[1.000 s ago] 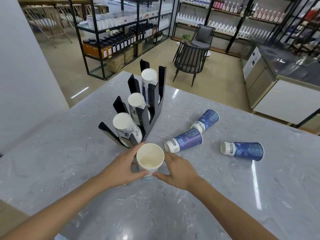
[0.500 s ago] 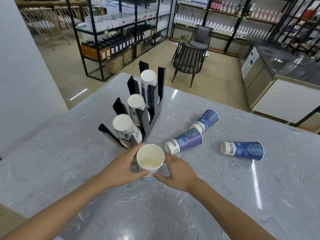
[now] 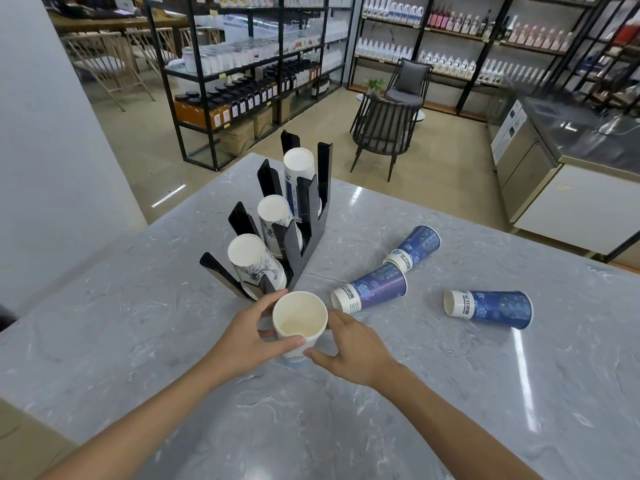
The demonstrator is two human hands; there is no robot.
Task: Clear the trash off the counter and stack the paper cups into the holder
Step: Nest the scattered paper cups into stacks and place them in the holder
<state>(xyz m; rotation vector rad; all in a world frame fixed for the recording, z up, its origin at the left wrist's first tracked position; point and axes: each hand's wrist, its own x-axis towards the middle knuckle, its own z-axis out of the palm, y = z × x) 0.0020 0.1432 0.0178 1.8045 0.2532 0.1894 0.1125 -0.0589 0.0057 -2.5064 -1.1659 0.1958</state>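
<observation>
A black plastic cup holder (image 3: 308, 216) with slanted slots sits on the grey marble counter (image 3: 450, 393). Three stacks of white paper cups (image 3: 254, 259) lean in its slots. Just in front of it stands an upright white paper cup (image 3: 300, 318), open at the top. The left hand (image 3: 247, 336) wraps around the cup's left side, thumb pressing its front. The right hand (image 3: 353, 344) touches the right side with its fingers spread. Further right, three blue paper cups (image 3: 375, 287) lie on their sides on the counter, two nearly touching and one (image 3: 491, 308) lying apart.
</observation>
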